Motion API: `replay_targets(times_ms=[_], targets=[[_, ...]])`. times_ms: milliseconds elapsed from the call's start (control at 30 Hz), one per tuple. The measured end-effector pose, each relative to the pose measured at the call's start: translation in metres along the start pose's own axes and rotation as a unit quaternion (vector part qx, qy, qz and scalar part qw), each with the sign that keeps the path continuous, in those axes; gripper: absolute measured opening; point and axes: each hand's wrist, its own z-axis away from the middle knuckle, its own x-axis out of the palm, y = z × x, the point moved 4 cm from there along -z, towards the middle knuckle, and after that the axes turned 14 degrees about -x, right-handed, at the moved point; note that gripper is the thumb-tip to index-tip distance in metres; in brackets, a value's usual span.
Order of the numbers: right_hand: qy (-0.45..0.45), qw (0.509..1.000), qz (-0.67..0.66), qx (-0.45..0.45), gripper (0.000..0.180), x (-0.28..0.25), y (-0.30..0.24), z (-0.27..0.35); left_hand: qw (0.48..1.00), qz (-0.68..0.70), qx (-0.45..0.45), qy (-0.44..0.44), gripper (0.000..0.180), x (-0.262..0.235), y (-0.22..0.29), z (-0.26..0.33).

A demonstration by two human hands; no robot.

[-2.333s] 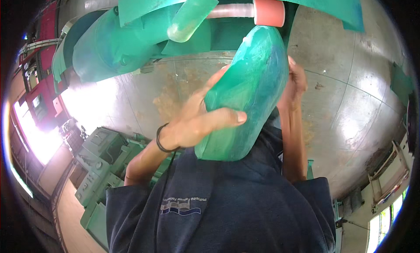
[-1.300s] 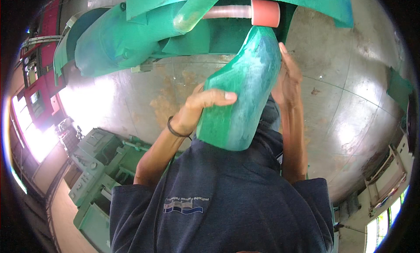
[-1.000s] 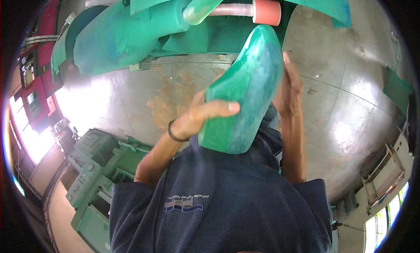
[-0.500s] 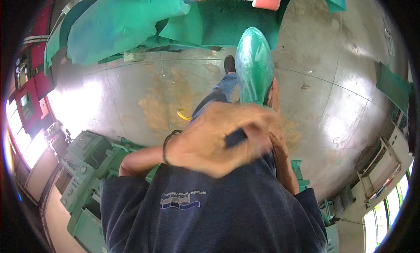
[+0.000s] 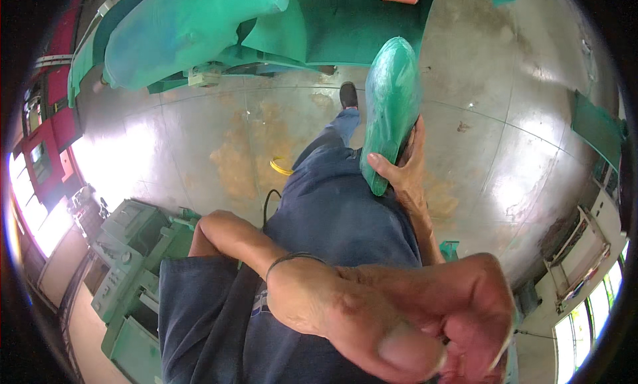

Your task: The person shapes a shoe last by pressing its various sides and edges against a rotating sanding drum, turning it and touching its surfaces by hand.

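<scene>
The green moulded piece (image 5: 391,105), long and rounded at its far end, stands nearly upright just right of my leg, its near end in my right hand (image 5: 407,168). My right fingers (image 5: 379,163) are clamped on that lower end, thumb across the front face, the rest wrapped behind it (I can see only their tips at the right edge). My left hand (image 5: 405,317) is raised close to the camera, big and blurred, touching nothing; its fingers are curled loosely together, empty, with a dark band (image 5: 292,258) on the wrist. Below is the grey concrete floor (image 5: 199,138) with a brownish stain and a small yellow loop (image 5: 282,166). At the far side stands a large green machine (image 5: 193,25); near left, pale green cabinets (image 5: 129,251).
</scene>
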Motion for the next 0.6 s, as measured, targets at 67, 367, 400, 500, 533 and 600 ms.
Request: replay_targets(times_ms=[67,367,400,500,533,600], targets=[[0.005,1.000,-0.004,0.001,0.124,0.002,0.001,0.001,0.996,-0.084,-0.014,0.028,0.040,0.003,-0.005,-0.002],[0.010,1.000,0.028,-0.003,0.125,-0.001,0.006,0.001,0.985,-0.065,0.150,-0.061,0.049,0.002,0.012,-0.013],[0.013,0.999,0.039,-0.004,0.125,-0.002,0.007,0.001,0.980,-0.077,0.160,-0.095,0.047,-0.002,0.017,-0.010],[0.012,0.998,0.056,-0.015,0.126,-0.003,0.006,-0.002,0.980,-0.169,0.056,-0.085,0.056,-0.014,0.049,0.012],[0.026,0.999,0.046,-0.003,0.126,-0.004,0.004,-0.004,0.980,-0.170,0.067,-0.080,0.055,-0.016,0.059,0.020],[-0.007,0.999,0.035,-0.009,0.127,-0.004,-0.007,-0.007,0.842,-0.476,0.127,0.218,0.041,-0.047,0.128,0.042]])
